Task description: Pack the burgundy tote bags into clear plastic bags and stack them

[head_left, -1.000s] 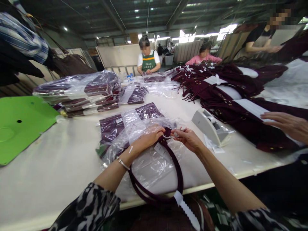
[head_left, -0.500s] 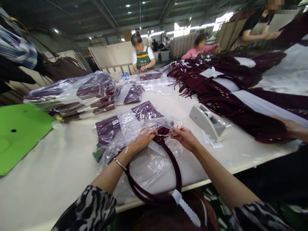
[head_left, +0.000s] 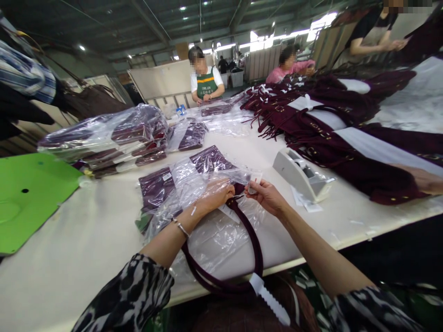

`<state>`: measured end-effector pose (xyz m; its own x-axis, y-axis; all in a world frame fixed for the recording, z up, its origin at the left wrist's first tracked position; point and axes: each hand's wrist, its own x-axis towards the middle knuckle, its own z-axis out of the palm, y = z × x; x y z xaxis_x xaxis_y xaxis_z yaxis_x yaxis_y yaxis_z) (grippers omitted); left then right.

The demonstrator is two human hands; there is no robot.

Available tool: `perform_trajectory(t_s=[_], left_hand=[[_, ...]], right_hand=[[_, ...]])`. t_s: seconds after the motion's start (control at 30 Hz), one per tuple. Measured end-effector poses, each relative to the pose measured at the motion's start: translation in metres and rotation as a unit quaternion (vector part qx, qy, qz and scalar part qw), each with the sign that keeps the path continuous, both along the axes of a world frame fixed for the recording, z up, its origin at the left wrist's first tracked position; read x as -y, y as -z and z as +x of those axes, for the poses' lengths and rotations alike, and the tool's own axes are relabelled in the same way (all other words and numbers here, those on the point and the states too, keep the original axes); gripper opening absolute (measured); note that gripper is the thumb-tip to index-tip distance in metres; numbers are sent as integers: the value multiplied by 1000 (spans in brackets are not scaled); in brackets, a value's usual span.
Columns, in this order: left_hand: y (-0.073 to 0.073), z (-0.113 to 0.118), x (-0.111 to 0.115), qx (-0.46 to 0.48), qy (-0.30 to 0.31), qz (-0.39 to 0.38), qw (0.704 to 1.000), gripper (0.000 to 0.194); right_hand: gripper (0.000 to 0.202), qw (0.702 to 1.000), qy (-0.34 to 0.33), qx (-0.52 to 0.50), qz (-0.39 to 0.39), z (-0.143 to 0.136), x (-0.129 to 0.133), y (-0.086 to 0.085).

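Note:
A dark maroon handbag [head_left: 157, 189] lies in a clear plastic bag [head_left: 216, 240] on the table before me. Its long handles [head_left: 254, 235] loop toward the table's front edge, with a white wrap strip [head_left: 270, 299] hanging off them. My right hand [head_left: 265, 196] pinches a white hang tag [head_left: 255, 179] beside the handle's base. Closed fingers of my left hand [head_left: 219, 196] rest at that handle base and the plastic; what they grip is hidden. Under the left hand, a white paper label [head_left: 230, 213] partly shows.
To the right stands a grey tape dispenser [head_left: 301, 175], with maroon bags [head_left: 346, 157] heaped behind it and a co-worker's hand [head_left: 420, 179] on one. Plastic-wrapped bags [head_left: 138, 133] are stacked at the left, near a green board [head_left: 38, 193]. Another person [head_left: 207, 83] works across the table [head_left: 86, 249].
My left hand has moved slightly right and turned across the handle base, covering more of the white label. My right hand keeps its pinch on the tag, nearly in place.

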<state>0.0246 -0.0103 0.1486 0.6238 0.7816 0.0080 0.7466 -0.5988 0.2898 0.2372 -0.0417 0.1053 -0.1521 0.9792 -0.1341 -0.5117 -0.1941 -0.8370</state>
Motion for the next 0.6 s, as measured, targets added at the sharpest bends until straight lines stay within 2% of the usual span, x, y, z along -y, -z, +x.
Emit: perform_trajectory(t_s=[0.17,0.3,0.47,0.6], left_hand=[[-4,0,-1,32,-22,5,999,17],[-15,-5,-3,134,-44,-30,990,23],[-30,-11,0,308,-89,-124,939,26],[-27,-15,5,378,-162,-215,886,27]], right_hand=[[39,1000,1,7,8,-3,-2,-2],[39,999,7,36,13,-13,-6,1],[42,998,8,49,29,-36,-10,6],[43,996,20,68,61,-46,-7,6]])
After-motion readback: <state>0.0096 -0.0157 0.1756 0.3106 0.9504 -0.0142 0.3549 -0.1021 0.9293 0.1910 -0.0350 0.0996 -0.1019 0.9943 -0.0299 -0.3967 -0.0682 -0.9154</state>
